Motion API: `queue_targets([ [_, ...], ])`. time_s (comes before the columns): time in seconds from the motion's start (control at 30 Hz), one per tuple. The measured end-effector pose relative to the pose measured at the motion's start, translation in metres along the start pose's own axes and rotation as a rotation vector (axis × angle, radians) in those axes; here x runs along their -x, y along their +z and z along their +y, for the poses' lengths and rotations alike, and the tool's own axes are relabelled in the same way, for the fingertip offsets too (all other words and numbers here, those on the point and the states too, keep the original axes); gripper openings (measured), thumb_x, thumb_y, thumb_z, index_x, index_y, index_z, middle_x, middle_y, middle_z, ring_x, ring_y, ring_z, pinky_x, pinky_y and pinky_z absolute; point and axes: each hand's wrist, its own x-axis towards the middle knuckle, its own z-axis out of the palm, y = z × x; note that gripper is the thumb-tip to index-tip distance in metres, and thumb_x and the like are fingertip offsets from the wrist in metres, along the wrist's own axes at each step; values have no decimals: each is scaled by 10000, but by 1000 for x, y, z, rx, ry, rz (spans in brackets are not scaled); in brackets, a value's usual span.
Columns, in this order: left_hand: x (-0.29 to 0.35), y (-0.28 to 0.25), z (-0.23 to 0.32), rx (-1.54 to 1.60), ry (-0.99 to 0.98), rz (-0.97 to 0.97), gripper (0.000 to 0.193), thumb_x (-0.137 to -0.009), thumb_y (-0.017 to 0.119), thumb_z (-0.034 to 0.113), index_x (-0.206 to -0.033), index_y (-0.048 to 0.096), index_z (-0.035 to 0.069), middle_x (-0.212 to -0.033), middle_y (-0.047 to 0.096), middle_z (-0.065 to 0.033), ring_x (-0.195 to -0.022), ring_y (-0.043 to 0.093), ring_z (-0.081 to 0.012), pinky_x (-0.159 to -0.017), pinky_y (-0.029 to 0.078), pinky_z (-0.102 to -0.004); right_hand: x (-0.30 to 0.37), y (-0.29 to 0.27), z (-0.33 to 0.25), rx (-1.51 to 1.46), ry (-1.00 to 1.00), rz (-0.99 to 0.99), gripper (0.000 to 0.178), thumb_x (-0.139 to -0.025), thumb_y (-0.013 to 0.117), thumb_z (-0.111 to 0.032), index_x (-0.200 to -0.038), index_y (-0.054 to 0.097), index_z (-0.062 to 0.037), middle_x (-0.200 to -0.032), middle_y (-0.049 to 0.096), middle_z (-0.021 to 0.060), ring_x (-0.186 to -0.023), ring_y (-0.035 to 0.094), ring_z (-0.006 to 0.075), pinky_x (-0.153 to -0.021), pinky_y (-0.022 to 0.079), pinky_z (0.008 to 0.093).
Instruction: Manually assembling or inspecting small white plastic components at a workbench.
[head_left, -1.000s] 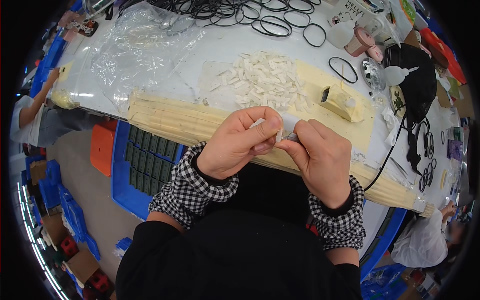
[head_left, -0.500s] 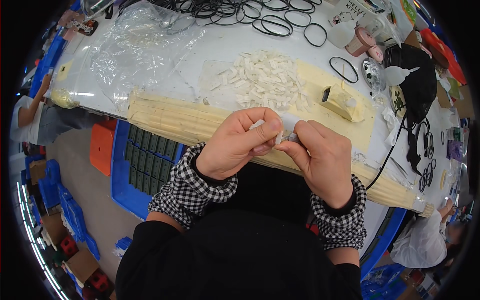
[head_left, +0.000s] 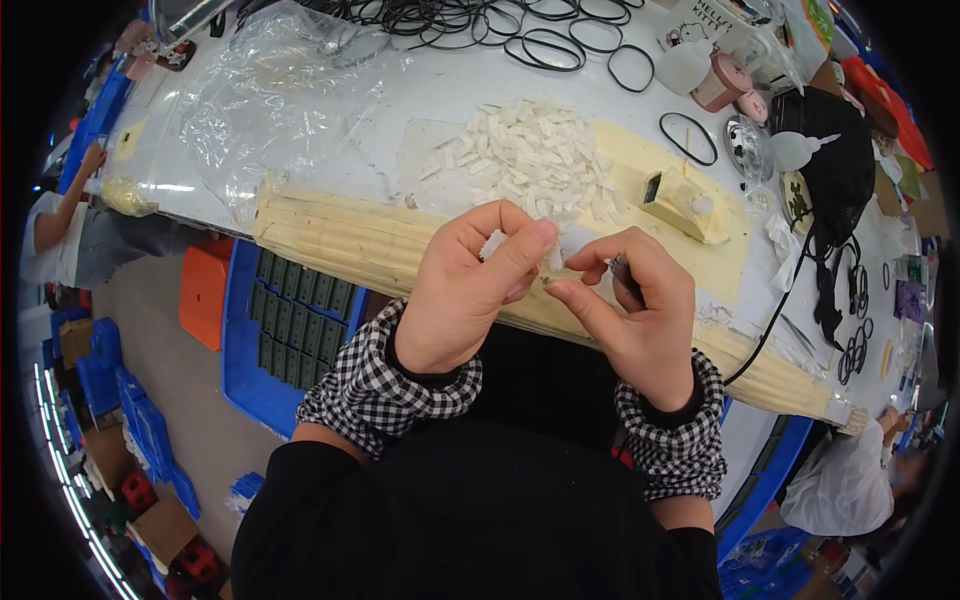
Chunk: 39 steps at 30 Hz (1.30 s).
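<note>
My left hand [head_left: 462, 285] is closed, thumb against the fingers, on a small white strip [head_left: 492, 244] that sticks out behind the thumb. Another white bit [head_left: 555, 259] shows just past the left thumb tip. Close beside it, my right hand [head_left: 645, 310] has its thumb and forefinger parted. Its curled fingers hold a small grey metallic piece [head_left: 626, 280], mostly hidden, so its kind is unclear. Both hands are over the table's padded, cream-coloured front edge [head_left: 350, 228]. Beyond them lies a heap of short white strips [head_left: 540, 160].
Right of the heap, a cream-wrapped block [head_left: 688, 207] stands on a yellow sheet. Black rubber rings [head_left: 545, 50] and a clear plastic bag [head_left: 285, 110] lie at the back. A blue crate [head_left: 240, 340] with dark parts is below left. A black cable [head_left: 775, 330] crosses the right edge.
My right thumb and forefinger have opened and drawn slightly away from the white bit. The grey piece now sits among the curled fingers. My left hand has shifted slightly.
</note>
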Motion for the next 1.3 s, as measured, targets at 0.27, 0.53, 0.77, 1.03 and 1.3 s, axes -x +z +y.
queue_targets([
  [0.27,2,0,-5,18,75,33,148,-925,615,142,-816,560,59,-669,477,62,-577,365,0,-512,291,-167,-1,0,-3,-250,183,-17,103,-794,702,-52,-878,654,-17,-706,568,-45,-502,333,-14,-445,229,176],
  [0.53,3,2,-7,39,59,21,139,-925,617,149,-837,572,52,-674,494,56,-574,367,-3,-507,292,-165,0,-3,2,-399,276,4,121,-800,700,-74,-876,651,5,-561,407,-100,-492,248,-18,-467,193,179],
  [0.77,2,5,-5,108,-8,-9,176,-975,535,205,-924,550,38,-724,497,28,-612,364,-34,-567,304,-194,-2,1,-2,0,-174,169,166,-707,725,16,-850,658,-36,-724,606,35,-515,486,73,-449,361,219],
  [1.03,-2,0,-9,195,-44,-122,196,-989,509,238,-976,569,52,-686,420,58,-613,340,-23,-570,283,-193,-3,13,4,260,-522,331,257,-584,733,44,-813,661,-50,-701,618,54,-550,590,189,-478,453,269],
  [1.3,-3,1,-6,183,-74,-120,221,-1001,474,250,-981,563,49,-641,382,59,-583,316,-34,-557,272,-198,-1,10,10,496,-676,316,274,-619,734,-28,-888,683,-47,-756,619,37,-547,567,147,-462,424,251],
])
